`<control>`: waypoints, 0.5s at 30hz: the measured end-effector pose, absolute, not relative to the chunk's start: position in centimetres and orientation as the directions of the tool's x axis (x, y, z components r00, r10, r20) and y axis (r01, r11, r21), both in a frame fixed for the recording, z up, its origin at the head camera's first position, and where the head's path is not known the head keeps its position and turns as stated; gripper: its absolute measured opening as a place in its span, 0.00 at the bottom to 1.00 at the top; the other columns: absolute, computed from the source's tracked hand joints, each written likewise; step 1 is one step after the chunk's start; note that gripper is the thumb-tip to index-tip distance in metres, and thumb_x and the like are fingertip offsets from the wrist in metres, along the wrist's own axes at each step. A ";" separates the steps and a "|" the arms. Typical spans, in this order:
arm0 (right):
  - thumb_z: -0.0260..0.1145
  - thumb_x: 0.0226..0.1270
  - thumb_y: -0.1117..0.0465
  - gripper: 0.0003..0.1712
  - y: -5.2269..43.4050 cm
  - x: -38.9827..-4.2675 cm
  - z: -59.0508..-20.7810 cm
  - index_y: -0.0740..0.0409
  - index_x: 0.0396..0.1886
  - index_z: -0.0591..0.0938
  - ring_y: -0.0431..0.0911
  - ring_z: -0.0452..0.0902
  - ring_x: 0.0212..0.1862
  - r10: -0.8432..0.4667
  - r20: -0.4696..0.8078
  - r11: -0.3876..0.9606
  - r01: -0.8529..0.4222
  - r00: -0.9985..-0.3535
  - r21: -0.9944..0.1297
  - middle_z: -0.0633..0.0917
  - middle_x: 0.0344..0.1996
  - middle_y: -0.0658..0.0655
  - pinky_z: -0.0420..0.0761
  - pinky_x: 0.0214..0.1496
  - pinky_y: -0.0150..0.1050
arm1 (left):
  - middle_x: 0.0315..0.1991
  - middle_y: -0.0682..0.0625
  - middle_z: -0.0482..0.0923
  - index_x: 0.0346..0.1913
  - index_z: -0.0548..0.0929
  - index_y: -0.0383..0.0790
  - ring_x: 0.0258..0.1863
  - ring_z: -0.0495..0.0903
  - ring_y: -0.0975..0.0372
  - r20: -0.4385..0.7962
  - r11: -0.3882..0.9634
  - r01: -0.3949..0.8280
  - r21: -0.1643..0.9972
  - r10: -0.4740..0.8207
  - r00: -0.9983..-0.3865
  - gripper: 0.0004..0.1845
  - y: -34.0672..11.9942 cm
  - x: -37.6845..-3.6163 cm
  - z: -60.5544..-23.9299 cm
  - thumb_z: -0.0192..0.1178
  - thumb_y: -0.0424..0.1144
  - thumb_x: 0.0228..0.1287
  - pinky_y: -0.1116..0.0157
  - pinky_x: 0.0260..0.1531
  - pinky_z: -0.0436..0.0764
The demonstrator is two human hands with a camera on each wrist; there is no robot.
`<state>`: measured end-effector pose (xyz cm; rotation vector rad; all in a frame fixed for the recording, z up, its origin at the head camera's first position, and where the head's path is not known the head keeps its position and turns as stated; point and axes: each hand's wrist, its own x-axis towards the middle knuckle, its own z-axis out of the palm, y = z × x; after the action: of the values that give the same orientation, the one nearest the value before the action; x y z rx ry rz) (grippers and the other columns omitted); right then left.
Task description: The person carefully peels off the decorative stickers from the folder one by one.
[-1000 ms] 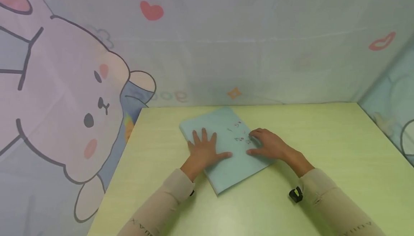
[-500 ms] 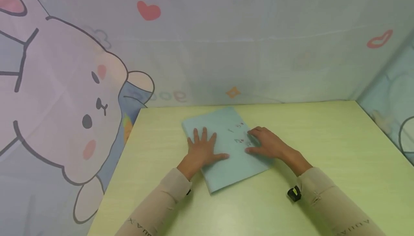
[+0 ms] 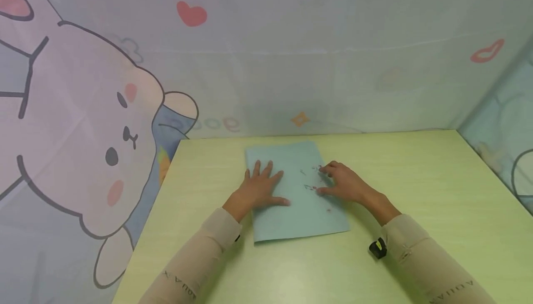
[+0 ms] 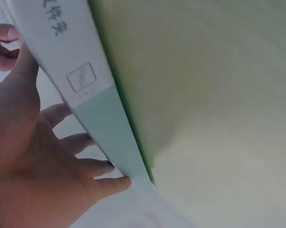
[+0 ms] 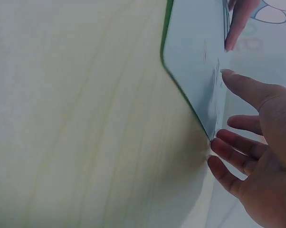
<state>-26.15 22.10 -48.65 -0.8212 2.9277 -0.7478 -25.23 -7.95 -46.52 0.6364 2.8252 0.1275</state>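
A pale blue-green file folder (image 3: 287, 220) lies on the table, small printed marks near its right side. Its spine (image 4: 105, 111), with a white label bearing printed characters, faces left in the left wrist view. My left hand (image 3: 258, 190) rests on the folder's left part, fingers spread and thumb out across the cover. Over the right edge is my right hand (image 3: 345, 183), its fingertips and thumb at the cover near the printed marks. In the right wrist view, the right hand (image 5: 271, 147) has its thumb apart from loosely bent fingers, close to the folder's edge.
The light yellow-green table (image 3: 416, 179) stretches around the folder. Behind it hangs a pale curtain (image 3: 333, 63) with printed hearts, and a large rabbit print (image 3: 96, 123) is on the left. A small black device (image 3: 378, 248) sits by the right sleeve.
The folder has turned clockwise, its near corner swinging left and its far edge moving right. My left hand has shifted slightly left with it; the right hand has barely moved.
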 end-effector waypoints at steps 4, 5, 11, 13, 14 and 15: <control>0.79 0.66 0.46 0.41 22.1 -26.2 -48.6 0.71 0.67 0.80 0.64 0.78 0.63 -0.518 0.058 0.762 -0.491 -0.853 -0.423 0.81 0.61 0.69 0.77 0.64 0.59 | 0.87 0.42 0.40 0.86 0.57 0.55 0.84 0.36 0.38 -0.236 0.900 0.418 0.121 0.435 -0.869 0.54 -8.3 -25.8 -46.4 0.62 0.75 0.64 0.35 0.78 0.48; 0.79 0.66 0.46 0.40 22.0 -26.2 -48.5 0.70 0.67 0.80 0.64 0.78 0.63 -0.522 0.044 0.764 -0.490 -0.852 -0.420 0.81 0.61 0.69 0.77 0.64 0.59 | 0.87 0.42 0.40 0.86 0.56 0.55 0.84 0.36 0.38 -0.242 0.901 0.417 0.123 0.435 -0.867 0.54 -8.3 -25.9 -46.3 0.62 0.75 0.65 0.36 0.78 0.47; 0.78 0.68 0.46 0.37 21.8 -25.9 -47.9 0.67 0.65 0.82 0.64 0.77 0.62 -0.523 -0.012 0.786 -0.477 -0.852 -0.395 0.80 0.61 0.68 0.78 0.63 0.59 | 0.87 0.39 0.37 0.87 0.55 0.53 0.84 0.33 0.37 -0.272 0.897 0.395 0.197 0.438 -0.857 0.50 -8.2 -26.2 -46.0 0.63 0.68 0.70 0.37 0.79 0.43; 0.78 0.68 0.46 0.36 21.8 -25.8 -47.8 0.67 0.64 0.83 0.64 0.77 0.63 -0.516 -0.015 0.791 -0.469 -0.857 -0.393 0.79 0.61 0.68 0.77 0.64 0.59 | 0.87 0.39 0.37 0.87 0.55 0.52 0.84 0.32 0.37 -0.267 0.895 0.380 0.233 0.434 -0.860 0.48 -7.9 -26.3 -45.9 0.60 0.66 0.73 0.37 0.79 0.43; 0.78 0.68 0.46 0.36 21.8 -25.8 -47.8 0.67 0.64 0.83 0.64 0.77 0.63 -0.512 -0.015 0.793 -0.466 -0.859 -0.393 0.79 0.61 0.68 0.77 0.64 0.59 | 0.87 0.39 0.38 0.87 0.55 0.52 0.84 0.32 0.37 -0.263 0.894 0.370 0.253 0.431 -0.863 0.47 -7.7 -26.4 -45.8 0.59 0.66 0.74 0.36 0.79 0.42; 0.78 0.68 0.46 0.36 21.9 -25.7 -47.8 0.67 0.64 0.83 0.64 0.77 0.62 -0.510 -0.012 0.794 -0.465 -0.860 -0.392 0.79 0.61 0.68 0.77 0.64 0.59 | 0.87 0.38 0.38 0.87 0.55 0.51 0.84 0.33 0.37 -0.257 0.893 0.361 0.269 0.428 -0.867 0.46 -7.6 -26.4 -45.8 0.57 0.66 0.76 0.35 0.79 0.42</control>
<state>-25.75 21.85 -47.80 -0.7813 2.8631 -0.5800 -26.40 -7.57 -45.75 0.5882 2.7485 0.3056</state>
